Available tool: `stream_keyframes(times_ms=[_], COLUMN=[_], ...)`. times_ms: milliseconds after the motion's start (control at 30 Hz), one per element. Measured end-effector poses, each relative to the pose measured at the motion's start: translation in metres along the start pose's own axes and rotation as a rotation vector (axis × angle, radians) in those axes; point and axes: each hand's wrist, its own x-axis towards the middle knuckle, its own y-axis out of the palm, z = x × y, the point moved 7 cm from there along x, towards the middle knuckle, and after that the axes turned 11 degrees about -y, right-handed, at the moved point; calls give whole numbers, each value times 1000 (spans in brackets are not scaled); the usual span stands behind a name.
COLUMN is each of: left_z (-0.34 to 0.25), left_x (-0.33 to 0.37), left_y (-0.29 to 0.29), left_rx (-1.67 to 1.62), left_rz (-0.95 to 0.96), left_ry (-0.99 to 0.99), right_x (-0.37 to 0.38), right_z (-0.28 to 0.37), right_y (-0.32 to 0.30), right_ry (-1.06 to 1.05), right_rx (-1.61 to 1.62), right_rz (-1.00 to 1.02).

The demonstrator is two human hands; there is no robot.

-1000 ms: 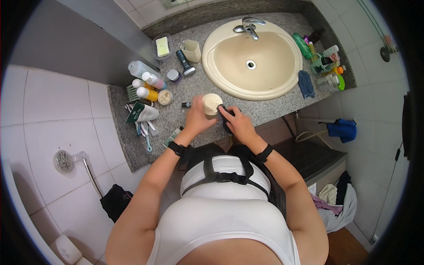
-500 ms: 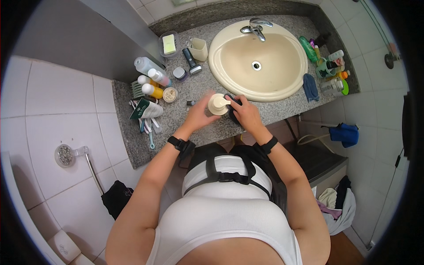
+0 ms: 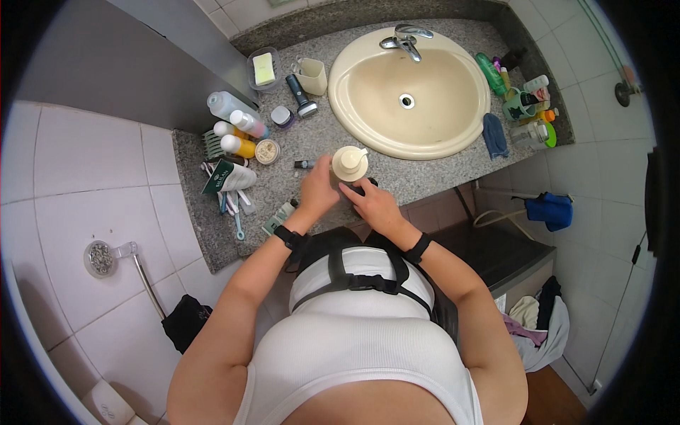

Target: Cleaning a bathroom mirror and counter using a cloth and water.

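Note:
A cream pump bottle (image 3: 350, 164) stands out over the counter's front part, seen from above, its spout pointing to the far right. My left hand (image 3: 319, 190) is closed round the bottle's left side. On the near side, my right hand (image 3: 374, 207) presses a dark cloth (image 3: 365, 187) against the bottle, mostly hidden under the fingers. Just left of the bottle lies a small dark tube (image 3: 304, 164). By my left wrist, a pale green and white package (image 3: 280, 218) sits near the counter edge.
Beyond is a cream sink (image 3: 340, 106) with a chrome tap (image 3: 405, 44). Several bottles, jars and toothbrushes crowd the left side, with a flashlight-shaped dark device (image 3: 301, 95). A blue folded cloth (image 3: 495, 136) and a green cup (image 3: 519, 106) are at the right.
My right hand has slid with the dark cloth from the bottle's right side to its near side. The spout has turned away from me. The green and white package has come into view.

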Motion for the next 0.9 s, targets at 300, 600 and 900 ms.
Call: stream_keyframes(times_ms=[300,600,900], left_z=[-18,-28,-45], left_x=[9,13,8], left_y=[-15,-8,-17], left_rx=[-103,-212,-117], left_rz=[18,26,35], left_ry=[236,222,208], right_x=[4,14,-15], right_z=[5,9,-15], right_y=[-36,-15,-40], right_ry=[-63,31,67], right_rx=[-55,-230,-172], right_rz=[13,22,79])
